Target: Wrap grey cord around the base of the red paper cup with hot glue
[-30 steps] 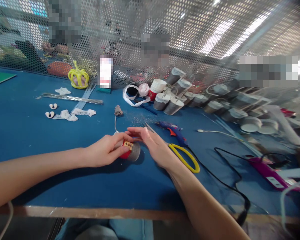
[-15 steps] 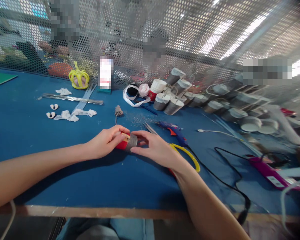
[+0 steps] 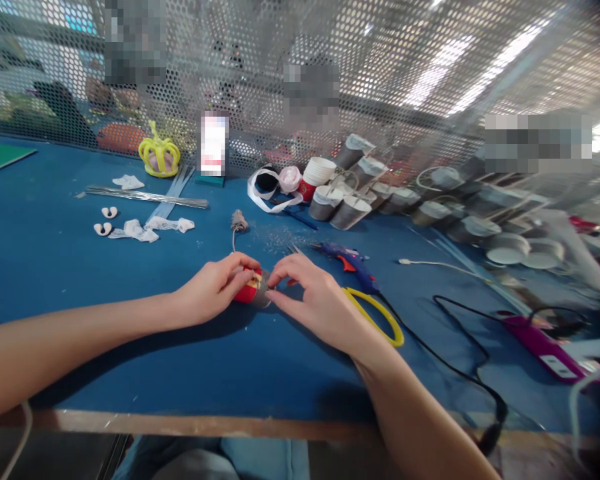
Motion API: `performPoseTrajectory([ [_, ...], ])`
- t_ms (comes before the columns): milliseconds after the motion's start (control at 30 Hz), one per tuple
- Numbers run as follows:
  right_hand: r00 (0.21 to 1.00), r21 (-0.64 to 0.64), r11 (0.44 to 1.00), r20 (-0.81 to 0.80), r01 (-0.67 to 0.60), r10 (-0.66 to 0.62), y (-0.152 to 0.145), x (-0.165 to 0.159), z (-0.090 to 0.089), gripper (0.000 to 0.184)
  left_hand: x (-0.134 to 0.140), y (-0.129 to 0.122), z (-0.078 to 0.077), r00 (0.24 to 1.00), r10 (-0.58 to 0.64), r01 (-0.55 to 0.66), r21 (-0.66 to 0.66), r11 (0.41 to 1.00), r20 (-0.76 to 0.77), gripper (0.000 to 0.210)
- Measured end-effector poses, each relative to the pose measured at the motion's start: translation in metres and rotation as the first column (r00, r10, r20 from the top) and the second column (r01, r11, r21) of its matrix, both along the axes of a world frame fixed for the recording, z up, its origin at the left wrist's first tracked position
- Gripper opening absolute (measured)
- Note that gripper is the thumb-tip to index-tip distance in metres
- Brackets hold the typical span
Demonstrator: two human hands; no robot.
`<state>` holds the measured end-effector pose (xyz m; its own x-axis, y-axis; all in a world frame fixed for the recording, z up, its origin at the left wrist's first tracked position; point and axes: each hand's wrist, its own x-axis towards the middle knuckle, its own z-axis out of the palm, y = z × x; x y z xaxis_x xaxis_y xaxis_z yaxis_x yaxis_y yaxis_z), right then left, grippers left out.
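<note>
A red paper cup (image 3: 249,292) lies on its side, its right part covered in grey cord windings (image 3: 263,295). My left hand (image 3: 213,287) is closed around the cup's red end. At the grey end, my right hand (image 3: 313,297) has thumb and fingertips pinched together against the cup; what lies between them is too small to make out. A small bundle of grey cord (image 3: 239,221) sits just beyond, and its strand runs down behind my left fingers. Scissors with a yellow handle (image 3: 380,320) lie partly hidden under my right hand, beside a blue glue gun (image 3: 349,260).
Several grey-wrapped cups (image 3: 351,212) are piled at the back right. A phone (image 3: 214,143) stands by the mesh partition, near a yellow basket-shaped piece (image 3: 159,157). Metal rods (image 3: 147,197) and white scraps lie left. A purple power strip (image 3: 540,343) and black cable are right.
My right fingers have drawn closer together and now pinch at the cup's grey end. The left hand keeps its hold, and the cup has barely moved.
</note>
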<state>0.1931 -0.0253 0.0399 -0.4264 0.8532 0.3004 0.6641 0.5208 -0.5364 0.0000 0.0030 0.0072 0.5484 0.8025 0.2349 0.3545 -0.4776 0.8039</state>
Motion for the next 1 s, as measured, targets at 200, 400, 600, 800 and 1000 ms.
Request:
performPoseTrajectory([
  [200, 1.000, 0.010, 1.000, -0.001, 0.007, -0.007, 0.000, -0.004, -0.002, 0.011, 0.000, -0.001, 0.001, 1.000, -0.002, 0.002, -0.002, 1.000, -0.013, 0.025],
  [400, 0.955, -0.096, 0.961, -0.120, 0.260, -0.271, 0.008, 0.000, -0.001, 0.006, 0.001, -0.003, 0.001, 1.000, 0.009, -0.009, -0.010, 1.000, -0.029, 0.027],
  [600, 0.916, -0.215, 0.912, -0.127, 0.348, -0.380, 0.009, 0.021, 0.023, 0.012, -0.001, -0.005, 0.003, 0.999, 0.007, -0.008, -0.010, 1.000, -0.036, 0.028],
  [800, 0.738, -0.062, 0.744, 0.207, 0.666, -0.643, 0.008, 0.073, 0.048, 0.012, -0.001, -0.006, 0.005, 0.996, 0.021, -0.019, 0.015, 1.000, -0.089, 0.028],
  [1000, 0.542, 0.000, 0.599, 0.425, 0.801, -0.725, 0.035, 0.124, 0.021, 0.019, -0.001, -0.007, 0.005, 0.993, 0.031, -0.022, 0.087, 0.996, -0.110, 0.026],
])
